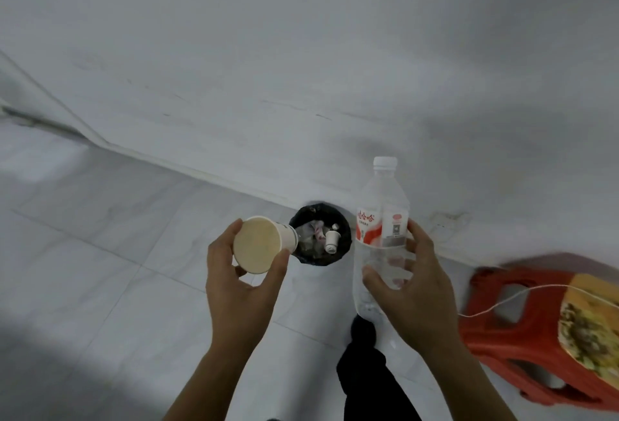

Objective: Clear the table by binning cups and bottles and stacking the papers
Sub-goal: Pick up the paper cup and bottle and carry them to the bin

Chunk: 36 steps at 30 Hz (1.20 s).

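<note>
**Cup and bottle held above the bin**

A cream paper cup (257, 245) is held tipped on its side, its open mouth turned toward the viewer. To its right, a clear plastic bottle with a white cap and red-and-white label (382, 236) is held upright. Between and beyond them, a round black-lined bin (321, 234) stands on the floor, with discarded cups seen inside.

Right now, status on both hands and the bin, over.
Left hand gripping paper cup, tipped toward bin. Right hand gripping capped plastic bottle, upright. Bin on floor below, already holding cups. Red stool right of it, path clear.
</note>
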Available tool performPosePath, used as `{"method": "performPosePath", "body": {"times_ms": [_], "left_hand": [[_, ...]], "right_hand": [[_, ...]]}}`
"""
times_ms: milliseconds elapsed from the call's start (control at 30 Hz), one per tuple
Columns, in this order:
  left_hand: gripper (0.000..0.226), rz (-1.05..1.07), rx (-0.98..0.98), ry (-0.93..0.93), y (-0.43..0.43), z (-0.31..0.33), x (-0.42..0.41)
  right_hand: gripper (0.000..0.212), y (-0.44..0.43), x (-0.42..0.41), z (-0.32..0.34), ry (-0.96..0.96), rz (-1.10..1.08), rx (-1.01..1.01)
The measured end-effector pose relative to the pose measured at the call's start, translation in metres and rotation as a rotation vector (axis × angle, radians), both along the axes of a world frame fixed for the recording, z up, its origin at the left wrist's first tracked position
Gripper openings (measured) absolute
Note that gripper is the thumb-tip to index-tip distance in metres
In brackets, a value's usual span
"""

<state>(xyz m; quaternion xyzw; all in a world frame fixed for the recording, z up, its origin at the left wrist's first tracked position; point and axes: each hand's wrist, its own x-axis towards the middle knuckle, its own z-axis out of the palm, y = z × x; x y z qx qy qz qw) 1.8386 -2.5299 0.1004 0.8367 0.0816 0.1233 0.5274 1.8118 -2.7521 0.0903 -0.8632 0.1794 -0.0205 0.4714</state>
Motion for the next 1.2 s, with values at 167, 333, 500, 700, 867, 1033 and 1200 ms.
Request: {"method": "performPosePath", "body": {"times_ms": [167, 333, 500, 700, 867, 1033, 1200], "left_hand": [[0.074, 0.069, 0.010, 0.096, -0.032, -0.029, 0.071], [0.081, 0.102, 0.023, 0.287, -0.041, -0.107, 0.131], [0.079, 0.050, 0.044, 0.494, -0.047, -0.254, 0.189], [0.078, 0.010, 0.111, 0.623, -0.052, -0.447, 0.227], [0.080, -0.049, 0.162, 0.727, -0.048, -0.586, 0.229], [0.086, -0.160, 0.204, 0.778, -0.053, -0.661, 0.219], [0.070, -0.178, 0.299, 0.692, -0.055, -0.656, 0.197]], "right_hand": [[0.092, -0.041, 0.104, -0.027, 0.115, 0.123, -0.052], [0.089, -0.054, 0.177, -0.097, 0.314, 0.226, -0.050], [0.071, -0.047, 0.228, -0.234, 0.523, 0.139, 0.108], [0.058, -0.022, 0.264, -0.435, 0.700, 0.105, 0.180], [0.074, -0.003, 0.290, -0.576, 0.756, 0.093, 0.231], [0.068, 0.002, 0.293, -0.651, 0.659, 0.066, 0.310], [0.030, 0.003, 0.266, -0.645, 0.499, 0.159, 0.210]]}}
